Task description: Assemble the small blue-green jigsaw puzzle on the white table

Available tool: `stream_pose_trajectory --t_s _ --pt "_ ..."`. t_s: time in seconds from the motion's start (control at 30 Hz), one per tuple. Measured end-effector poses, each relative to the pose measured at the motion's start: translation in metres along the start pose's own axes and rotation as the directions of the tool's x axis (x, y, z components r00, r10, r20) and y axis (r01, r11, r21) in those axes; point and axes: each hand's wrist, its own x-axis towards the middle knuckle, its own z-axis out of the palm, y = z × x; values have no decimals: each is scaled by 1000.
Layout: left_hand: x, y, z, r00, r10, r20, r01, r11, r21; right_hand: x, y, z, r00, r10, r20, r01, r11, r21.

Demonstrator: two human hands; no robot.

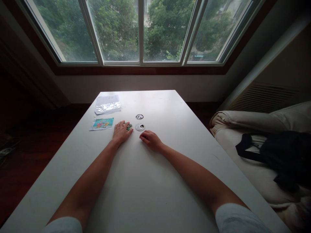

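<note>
My left hand [121,132] lies on the table with its fingers spread over the edge of a small heap of green and multicoloured bits [129,127]. The bits are partly hidden under the fingers and too small to name. My right hand [151,140] rests a little to the right, its fingers curled and close together; whether anything is between them is hidden. Just beyond the right fingertips lies a round, flat grey-and-white piece [138,128] with a dark mark. Farther off is a smaller black-and-white round piece [139,116].
A colourful cartoon picture sheet [103,123] lies left of my left hand. Behind it are papers with a shiny clear plastic sleeve [108,105]. The white table [136,194] narrows toward the window. A sofa [228,136] with a dark bag [284,152] stands on the right.
</note>
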Motion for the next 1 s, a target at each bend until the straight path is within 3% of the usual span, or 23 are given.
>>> stream_pose_trajectory --t_s 0.53,1.0 --pt "13 0 -3 983 148 105 -152 988 23 1 4 3 1000 -23 -3 23 1000 -18" --pt "39 -18 8 984 179 3 -179 984 15 -1 4 4 1000 -8 -3 8 1000 -20"
